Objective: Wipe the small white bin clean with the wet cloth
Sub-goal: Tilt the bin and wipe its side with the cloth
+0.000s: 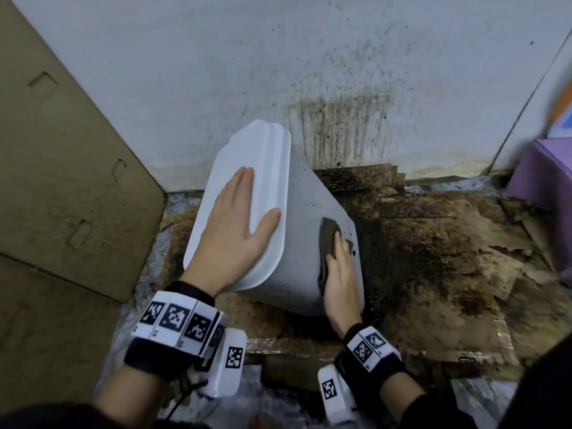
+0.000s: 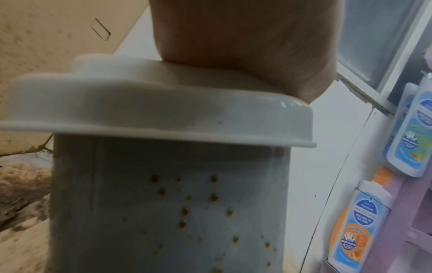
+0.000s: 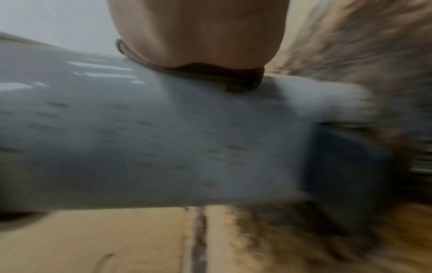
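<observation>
The small white bin [image 1: 306, 209] stands tilted on the dirty floor, lid on, its side spotted with brown specks [image 2: 187, 210]. My left hand [image 1: 238, 224] lies flat with straight fingers on the bin's lid [image 1: 241, 162], its palm [image 2: 245, 37] pressing the lid top. My right hand [image 1: 340, 274] presses a dark wet cloth [image 1: 328, 239] flat against the bin's right side wall. In the right wrist view the cloth [image 3: 210, 75] shows squeezed under my palm on the blurred grey bin wall [image 3: 163, 138].
Stained, soaked cardboard [image 1: 433, 243] covers the floor to the right. A dirt-spattered white wall [image 1: 309, 72] rises behind. A brown cardboard box [image 1: 62, 165] stands at the left, a purple shelf [image 1: 541, 168] with soap bottles [image 2: 411, 136] at the right.
</observation>
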Available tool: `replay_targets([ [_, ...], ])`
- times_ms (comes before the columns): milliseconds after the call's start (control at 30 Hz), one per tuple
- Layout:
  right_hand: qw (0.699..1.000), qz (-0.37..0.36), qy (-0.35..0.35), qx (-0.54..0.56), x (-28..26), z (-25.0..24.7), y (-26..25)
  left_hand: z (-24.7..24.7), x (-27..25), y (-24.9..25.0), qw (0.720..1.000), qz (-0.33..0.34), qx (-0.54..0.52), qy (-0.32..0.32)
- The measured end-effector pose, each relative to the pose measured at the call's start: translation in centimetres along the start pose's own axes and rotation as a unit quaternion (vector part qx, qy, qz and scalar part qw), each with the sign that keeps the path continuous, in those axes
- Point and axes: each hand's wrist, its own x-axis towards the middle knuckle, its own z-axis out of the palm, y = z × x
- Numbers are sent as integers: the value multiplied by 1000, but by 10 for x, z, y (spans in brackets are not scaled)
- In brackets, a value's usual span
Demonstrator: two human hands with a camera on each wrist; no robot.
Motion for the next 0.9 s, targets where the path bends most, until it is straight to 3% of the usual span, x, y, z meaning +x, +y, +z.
replay_targets([
  [200, 986, -138, -90, 29, -16, 17, -84, 2, -1, -3, 1000, 0, 0, 7],
  [367, 980, -192, -52, -11, -14, 10, -49, 0, -2, -7, 1000, -7, -10, 12],
  [467, 990, -141, -20, -22, -11, 2, -4, -2, -3, -10, 1000, -12, -23, 8],
  [633, 999, 14, 37, -28, -7, -13, 63, -4, -3, -14, 999, -15, -30, 10],
  [733, 996, 76, 53, -11, -5, -12, 69, -3, -3, -14, 999, -16, -28, 11],
  [900, 995, 72, 70, -15, -6, -4, 40, -5, -3, -15, 999, -20, -26, 7],
])
